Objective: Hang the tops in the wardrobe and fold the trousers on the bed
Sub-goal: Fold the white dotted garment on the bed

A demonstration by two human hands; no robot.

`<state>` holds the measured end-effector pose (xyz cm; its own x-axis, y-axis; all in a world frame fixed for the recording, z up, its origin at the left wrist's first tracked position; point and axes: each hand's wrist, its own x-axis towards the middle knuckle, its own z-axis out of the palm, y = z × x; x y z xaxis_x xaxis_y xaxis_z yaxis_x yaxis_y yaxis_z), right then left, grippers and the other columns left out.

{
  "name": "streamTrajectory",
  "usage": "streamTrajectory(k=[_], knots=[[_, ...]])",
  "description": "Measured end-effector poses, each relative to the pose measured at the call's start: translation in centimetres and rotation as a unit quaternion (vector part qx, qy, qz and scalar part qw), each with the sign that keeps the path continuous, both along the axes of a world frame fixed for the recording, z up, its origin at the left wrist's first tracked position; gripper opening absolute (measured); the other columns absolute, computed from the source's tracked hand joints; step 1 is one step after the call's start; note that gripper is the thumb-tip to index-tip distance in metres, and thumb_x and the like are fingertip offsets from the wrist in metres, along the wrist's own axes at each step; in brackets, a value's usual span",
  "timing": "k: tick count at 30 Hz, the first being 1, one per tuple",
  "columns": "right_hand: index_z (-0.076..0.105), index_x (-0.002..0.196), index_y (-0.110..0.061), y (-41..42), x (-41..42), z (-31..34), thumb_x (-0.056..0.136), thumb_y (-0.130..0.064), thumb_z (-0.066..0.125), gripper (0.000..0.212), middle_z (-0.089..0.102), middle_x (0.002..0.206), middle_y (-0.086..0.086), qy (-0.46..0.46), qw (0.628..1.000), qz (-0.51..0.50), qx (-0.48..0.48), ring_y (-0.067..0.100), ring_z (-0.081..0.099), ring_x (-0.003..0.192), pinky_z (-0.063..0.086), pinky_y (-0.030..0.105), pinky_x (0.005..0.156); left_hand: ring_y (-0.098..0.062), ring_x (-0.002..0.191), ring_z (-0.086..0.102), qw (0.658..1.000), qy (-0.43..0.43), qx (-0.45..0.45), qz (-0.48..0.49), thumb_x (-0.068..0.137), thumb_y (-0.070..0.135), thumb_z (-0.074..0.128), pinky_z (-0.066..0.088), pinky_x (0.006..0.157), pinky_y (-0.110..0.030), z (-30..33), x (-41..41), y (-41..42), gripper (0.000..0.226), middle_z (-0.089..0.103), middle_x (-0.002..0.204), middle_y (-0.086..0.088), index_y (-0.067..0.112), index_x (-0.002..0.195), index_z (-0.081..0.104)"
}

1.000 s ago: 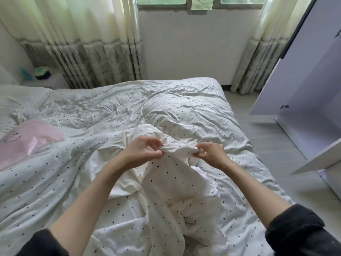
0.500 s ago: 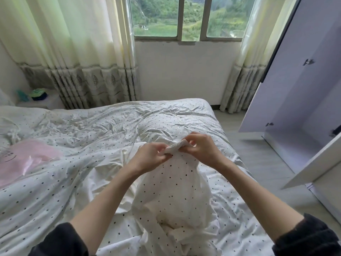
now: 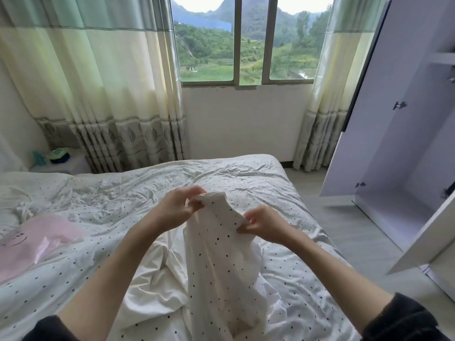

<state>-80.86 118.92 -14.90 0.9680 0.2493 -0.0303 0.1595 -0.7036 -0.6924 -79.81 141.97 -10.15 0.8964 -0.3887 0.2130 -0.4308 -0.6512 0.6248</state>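
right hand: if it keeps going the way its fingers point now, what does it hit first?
The right hand points left across the white dotted garment it pinches; beyond that fabric, probably the left hand gripping the same edge. Depth between them is unclear.

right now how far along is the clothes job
Early. Nothing looks hung or folded: the visible part of the open wardrobe shows no clothes. In hand: the left hand and right hand pinch the top edge of a white dotted garment lifted above the bed. A pink garment waits.
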Motion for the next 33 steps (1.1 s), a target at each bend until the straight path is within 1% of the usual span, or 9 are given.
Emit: streamTrajectory(k=[2, 8, 11, 14, 18, 22, 24, 29, 33], knots=[[0.059, 0.056, -0.016, 0.6, 0.1, 0.3, 0.077, -0.016, 0.074, 0.026, 0.056, 0.061, 0.000, -0.035, 0.999, -0.007, -0.013, 0.010, 0.045, 0.059, 0.035, 0.027, 0.055, -0.019, 0.100, 0.058, 0.998, 0.047, 0.029, -0.003, 0.083, 0.013, 0.069, 0.047, 0.088, -0.033, -0.1, -0.4, 0.3, 0.034, 0.064, 0.105, -0.004, 0.018, 0.115, 0.060], [0.050, 0.050, -0.013, 1.7, -0.3, 0.8, 0.081, -0.020, 0.065, 0.035, 0.058, 0.065, 0.011, -0.089, 0.994, -0.020, -0.061, 0.018, 0.047, 0.062, 0.037, 0.032, 0.057, -0.011, 0.105, 0.054, 0.988, 0.110, 0.101, -0.038, 0.078, 0.027, 0.075, 0.043, 0.090, -0.025, -0.7, -1.4, 0.4, 0.074, 0.057, 0.113, 0.008, 0.037, 0.139, 0.035], [0.061, 0.064, 0.001, 1.9, -0.6, 0.9, 0.082, -0.021, 0.064, 0.028, 0.062, 0.070, 0.016, -0.080, 0.993, -0.039, -0.071, 0.018, 0.048, 0.063, 0.035, 0.031, 0.055, -0.016, 0.123, 0.044, 0.984, 0.130, 0.116, -0.043, 0.073, 0.035, 0.078, 0.031, 0.108, -0.041, -1.1, -1.8, 0.0, 0.090, 0.048, 0.137, 0.003, 0.042, 0.144, 0.023], [0.063, 0.065, -0.002, 2.1, -0.8, 0.9, 0.081, -0.020, 0.065, 0.024, 0.063, 0.072, 0.016, -0.079, 0.992, -0.045, -0.083, 0.018, 0.049, 0.065, 0.035, 0.028, 0.053, -0.019, 0.107, 0.058, 0.995, 0.075, 0.070, -0.019, 0.078, 0.034, 0.074, 0.043, 0.098, -0.039, -1.7, -2.3, -1.1, 0.058, 0.061, 0.121, 0.000, 0.044, 0.127, 0.043], [0.070, 0.079, -0.005, 1.9, -0.9, 0.4, 0.080, -0.022, 0.070, 0.017, 0.067, 0.083, 0.010, -0.047, 0.997, -0.020, -0.063, 0.015, 0.054, 0.074, 0.038, 0.026, 0.062, -0.018, 0.083, 0.063, 0.998, 0.000, 0.050, 0.029, 0.081, 0.015, 0.072, 0.050, 0.076, -0.025, -1.4, -2.0, -0.6, 0.013, 0.069, 0.088, -0.005, 0.022, 0.090, 0.065], [0.067, 0.093, -0.013, 1.4, -1.4, -1.0, 0.081, -0.030, 0.070, 0.021, 0.068, 0.094, 0.003, 0.077, 0.990, 0.078, -0.086, 0.019, 0.060, 0.092, 0.042, 0.033, 0.088, -0.011, 0.075, 0.064, 0.997, -0.071, 0.040, 0.005, 0.076, 0.002, 0.074, 0.045, 0.069, -0.008, -0.1, -1.8, 0.2, 0.008, 0.071, 0.082, -0.007, 0.005, 0.081, 0.069], [0.067, 0.102, -0.017, 0.9, -1.4, -2.0, 0.081, -0.032, 0.068, 0.025, 0.069, 0.098, 0.002, 0.093, 0.982, 0.093, -0.136, 0.018, 0.059, 0.095, 0.032, 0.042, 0.102, 0.000, 0.070, 0.060, 0.995, -0.098, 0.000, 0.015, 0.074, -0.004, 0.074, 0.042, 0.065, -0.003, 0.6, -1.9, 0.7, 0.009, 0.069, 0.078, -0.005, 0.002, 0.079, 0.069], [0.066, 0.107, -0.020, -1.1, -0.6, -3.1, 0.083, -0.037, 0.066, 0.030, 0.068, 0.107, 0.000, 0.072, 0.951, 0.085, -0.289, 0.019, 0.055, 0.106, 0.018, 0.047, 0.107, 0.005, 0.071, 0.057, 0.990, -0.113, -0.030, 0.077, 0.073, -0.005, 0.075, 0.041, 0.063, -0.001, 1.5, -2.1, 2.6, 0.011, 0.065, 0.073, 0.000, 0.003, 0.078, 0.068], [0.068, 0.096, -0.026, -3.2, -0.7, -4.4, 0.084, -0.040, 0.065, 0.019, 0.069, 0.099, -0.005, 0.106, 0.948, 0.070, -0.290, 0.014, 0.056, 0.098, 0.029, 0.039, 0.098, -0.010, 0.075, 0.062, 0.987, -0.123, -0.038, 0.100, 0.072, -0.002, 0.076, 0.044, 0.066, -0.004, 1.9, -1.9, 3.2, 0.012, 0.068, 0.075, -0.002, 0.007, 0.077, 0.069]])
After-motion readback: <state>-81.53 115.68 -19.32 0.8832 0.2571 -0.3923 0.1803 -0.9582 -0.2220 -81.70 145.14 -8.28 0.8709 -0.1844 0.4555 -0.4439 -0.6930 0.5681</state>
